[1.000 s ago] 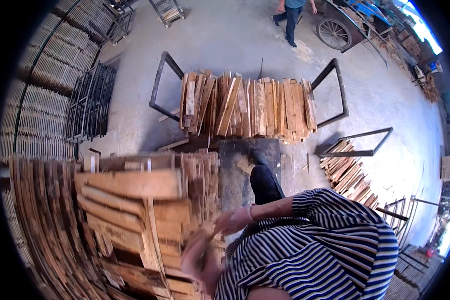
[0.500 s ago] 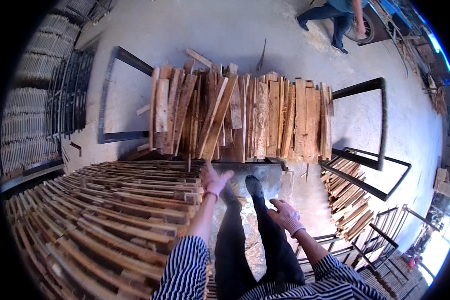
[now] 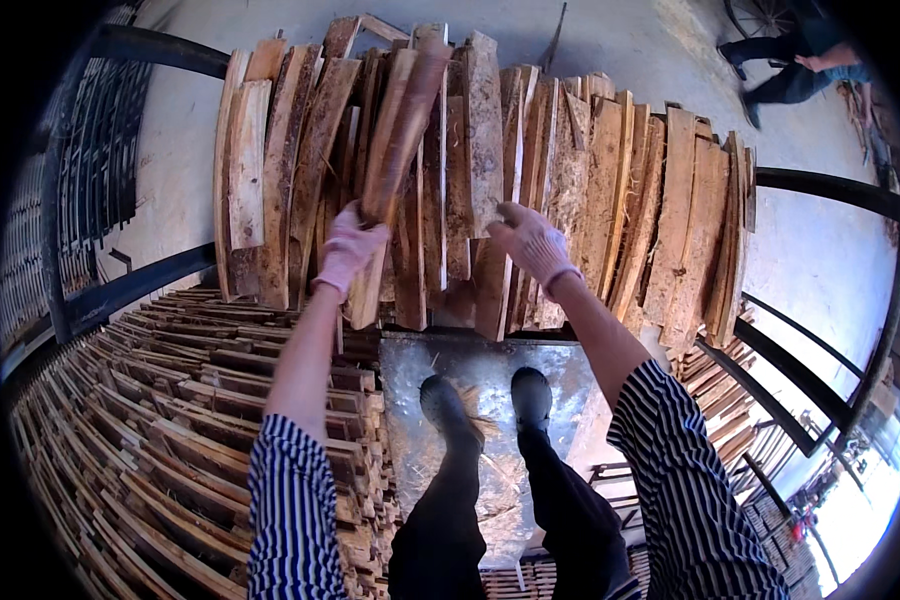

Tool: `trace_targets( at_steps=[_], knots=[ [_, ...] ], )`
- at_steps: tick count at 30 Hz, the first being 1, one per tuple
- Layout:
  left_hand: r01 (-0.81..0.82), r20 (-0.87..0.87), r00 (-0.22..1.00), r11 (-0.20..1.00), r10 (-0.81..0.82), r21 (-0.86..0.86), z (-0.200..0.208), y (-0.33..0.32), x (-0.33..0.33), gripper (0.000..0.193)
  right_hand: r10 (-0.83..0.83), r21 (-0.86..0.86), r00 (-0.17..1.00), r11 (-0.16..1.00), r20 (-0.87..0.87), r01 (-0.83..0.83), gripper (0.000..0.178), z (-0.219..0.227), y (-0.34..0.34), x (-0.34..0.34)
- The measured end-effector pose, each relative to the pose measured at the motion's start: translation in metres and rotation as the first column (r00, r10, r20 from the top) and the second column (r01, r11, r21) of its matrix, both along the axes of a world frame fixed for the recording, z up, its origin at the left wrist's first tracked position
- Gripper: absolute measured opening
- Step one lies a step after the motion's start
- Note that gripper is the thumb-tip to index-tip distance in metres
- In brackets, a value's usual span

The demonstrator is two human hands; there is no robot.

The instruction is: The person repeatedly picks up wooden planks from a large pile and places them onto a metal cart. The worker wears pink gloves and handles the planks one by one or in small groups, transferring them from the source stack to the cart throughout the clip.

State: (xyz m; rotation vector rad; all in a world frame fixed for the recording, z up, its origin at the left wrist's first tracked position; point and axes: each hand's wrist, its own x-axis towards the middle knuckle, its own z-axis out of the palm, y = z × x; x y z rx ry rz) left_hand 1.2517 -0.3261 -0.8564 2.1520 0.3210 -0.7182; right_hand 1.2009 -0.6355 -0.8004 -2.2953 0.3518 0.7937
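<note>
My left hand (image 3: 351, 250), in a pale pinkish work glove, is closed round the near end of a rough wooden plank (image 3: 407, 130). That plank is blurred and tilts to the right over the others. My right hand (image 3: 534, 247), gloved too, has its fingers curled at the near end of another plank (image 3: 483, 125) with a rough brown face. Both planks belong to a broad pile of rough-sawn boards (image 3: 610, 190) lying side by side, their near ends toward me.
A black metal frame (image 3: 830, 190) sticks out at both ends of the pile. Dense rows of stacked wooden strips (image 3: 170, 430) fill the lower left. My feet stand on a worn metal sheet (image 3: 410, 365). Another person (image 3: 795, 70) is at the far right.
I have come closer to the pile. Both hands have reached forward: the left has taken hold of a plank, and the right has closed at another's end. The other person has shifted right in view.
</note>
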Motion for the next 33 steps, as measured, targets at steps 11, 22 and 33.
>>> trace_targets(
  at_steps=[11,22,33],
  knots=[
    [-0.232,-0.052,0.966,0.756,0.254,-0.611,-0.021,0.019,-0.01,0.069,-0.362,0.155,0.923,0.912,-0.132,0.38,0.097,-0.045,0.091,-0.062],
    [-0.426,-0.275,0.904,0.723,0.326,-0.544,-0.001,-0.027,-0.019,0.058,-0.466,0.474,0.824,0.673,-0.323,0.567,0.109,-0.051,0.102,-0.042],
    [-0.866,-0.73,0.499,0.246,0.467,-0.435,0.13,-0.052,-0.194,0.07,-0.321,0.323,0.334,0.089,-0.886,0.942,0.083,0.103,0.05,-0.141]
  ],
)
